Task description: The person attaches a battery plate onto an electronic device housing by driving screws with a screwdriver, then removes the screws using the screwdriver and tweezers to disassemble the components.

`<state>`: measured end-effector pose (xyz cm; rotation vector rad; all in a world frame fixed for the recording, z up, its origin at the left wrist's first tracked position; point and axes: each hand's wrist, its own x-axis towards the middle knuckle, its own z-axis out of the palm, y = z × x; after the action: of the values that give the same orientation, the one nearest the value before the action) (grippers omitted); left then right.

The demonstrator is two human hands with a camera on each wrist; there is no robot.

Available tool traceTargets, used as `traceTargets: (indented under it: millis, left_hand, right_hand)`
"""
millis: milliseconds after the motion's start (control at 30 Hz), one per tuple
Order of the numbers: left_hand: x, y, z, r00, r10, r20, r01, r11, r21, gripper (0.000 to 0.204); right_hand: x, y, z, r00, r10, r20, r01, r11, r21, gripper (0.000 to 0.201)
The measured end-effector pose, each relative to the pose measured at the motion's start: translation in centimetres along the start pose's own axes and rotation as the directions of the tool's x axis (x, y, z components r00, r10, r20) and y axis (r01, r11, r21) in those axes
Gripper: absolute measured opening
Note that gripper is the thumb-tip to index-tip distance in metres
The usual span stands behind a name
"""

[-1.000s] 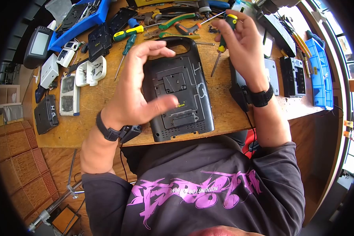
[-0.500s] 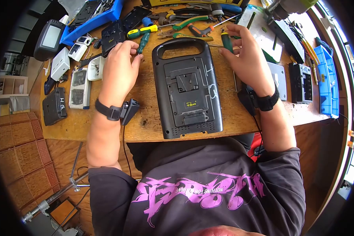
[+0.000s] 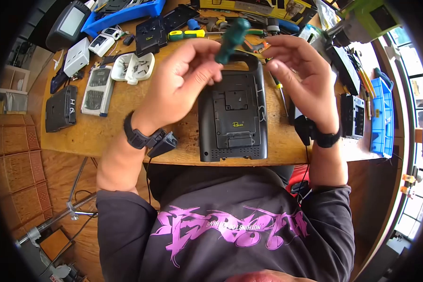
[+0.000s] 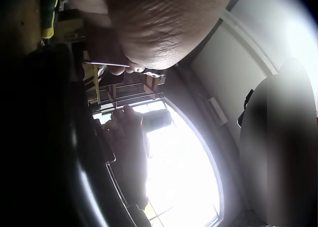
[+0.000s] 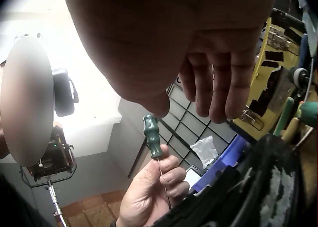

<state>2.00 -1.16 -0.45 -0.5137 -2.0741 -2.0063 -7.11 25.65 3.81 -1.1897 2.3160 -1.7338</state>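
Note:
My left hand [image 3: 178,89] pinches a screwdriver [image 3: 233,41] by its shaft, just below the dark green handle. That handle points upward, and its blade runs down past the fingers in the right wrist view. Close by, my right hand [image 3: 312,82] has its fingers loosely bent and nothing in them; its thumb is near the handle's top. Beneath both hands, a black case [image 3: 242,134] with a carrying handle and yellow logo lies flat on the wooden table. Another screwdriver [image 3: 283,99], with a yellow collar, lies right of the case, its handle hidden behind my right hand.
Left on the table are an open white box [image 3: 132,68] of small parts, a bit case [image 3: 97,91] and a black unit [image 3: 61,109]. Pliers and a yellow-green screwdriver [image 3: 187,34] lie at the back. A blue tray [image 3: 382,117] stands at the right edge.
My left hand has picked up the dark green screwdriver from the back left and brought it over the case. My right hand has let go of the yellow-green screwdriver.

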Motion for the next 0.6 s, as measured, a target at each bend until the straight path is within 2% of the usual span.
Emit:
traceTargets:
  millis: [33, 67, 133, 167, 200, 233, 267, 300, 333, 367, 400, 467, 500, 533, 600]
  left_hand:
    - [-0.5, 0.4, 0.5, 0.999, 0.008, 0.034, -0.007, 0.999, -0.044, 0.028]
    - [-0.8, 0.9, 1.0, 0.997, 0.021, 0.07, -0.015, 0.996, -0.089, 0.028]
    - [-1.0, 1.4, 1.4, 0.995, 0.039, 0.088, -0.025, 0.988, -0.151, 0.027]
    - [-1.2, 1.2, 1.1, 0.988, 0.033, 0.148, 0.003, 0.971, -0.238, 0.028]
    - [-1.5, 1.2, 1.0, 0.978, 0.032, 0.205, 0.036, 0.947, -0.32, 0.029]
    - [-1.6, 1.6, 1.3, 0.983, -0.003, 0.185, 0.079, 0.911, -0.405, 0.022]
    - [-1.1, 2.0, 0.5, 0.986, 0.0, 0.168, 0.069, 0.91, -0.409, 0.022]
    - [-0.2, 2.2, -0.8, 0.93, 0.087, 0.356, 0.0, 0.971, -0.238, 0.018]
    - [-0.1, 2.3, -1.6, 0.84, 0.127, 0.527, -0.103, 0.992, -0.074, 0.015]
    - [-0.6, 2.2, -1.4, 0.865, 0.034, 0.5, 0.066, 0.981, -0.181, 0.015]
    - [-0.7, 1.9, -1.5, 0.891, 0.038, 0.453, 0.058, 0.979, -0.195, 0.015]
    - [-0.5, 1.4, -1.9, 0.82, 0.05, 0.57, 0.079, 0.977, -0.199, 0.018]
    - [-0.4, 1.4, -1.5, 0.85, 0.098, 0.517, -0.002, 0.983, -0.183, 0.018]
    - [-0.5, 1.3, -1.4, 0.872, 0.104, 0.479, -0.011, 0.981, -0.192, 0.018]
    - [-0.5, 1.1, -1.2, 0.841, 0.093, 0.533, -0.003, 0.986, -0.167, 0.014]
  right_hand:
    - [0.3, -2.7, 0.5, 0.998, 0.002, 0.059, -0.001, 1.0, -0.008, 0.038]
    - [0.8, -4.6, 0.6, 0.998, 0.007, 0.06, -0.006, 1.0, -0.009, 0.038]
    - [1.6, -7.4, 0.5, 0.951, 0.033, 0.309, -0.009, 0.997, -0.078, 0.041]
    - [2.2, -8.5, 0.4, 0.948, 0.04, 0.314, -0.015, 0.996, -0.084, 0.041]
    - [2.7, -9.4, 0.4, 0.929, 0.094, 0.358, -0.035, 0.985, -0.17, 0.038]
    - [3.2, -10.1, 0.4, 0.905, 0.147, 0.399, -0.044, 0.966, -0.254, 0.034]
    - [3.5, -10.9, 0.5, 0.899, 0.144, 0.414, -0.037, 0.966, -0.257, 0.034]
    - [3.4, -11.7, 0.7, 0.891, 0.073, 0.449, 0.043, 0.969, -0.243, 0.032]
    - [3.5, -12.2, 1.1, 0.869, 0.001, 0.495, 0.126, 0.967, -0.222, 0.029]
    - [3.5, -12.0, 1.0, 0.869, -0.002, 0.495, 0.116, 0.973, -0.2, 0.026]
    - [3.5, -11.9, 1.2, 0.841, -0.003, 0.542, 0.129, 0.972, -0.195, 0.026]
    - [3.5, -11.9, 1.5, 0.845, -0.056, 0.531, 0.192, 0.96, -0.205, 0.025]
    - [3.6, -12.1, 1.5, 0.834, -0.068, 0.548, 0.248, 0.933, -0.26, 0.027]
    - [3.4, -12.2, 1.5, 0.837, -0.026, 0.546, 0.199, 0.945, -0.26, 0.029]
    - [3.8, -12.0, 1.1, 0.759, -0.113, 0.641, 0.338, 0.91, -0.239, 0.03]
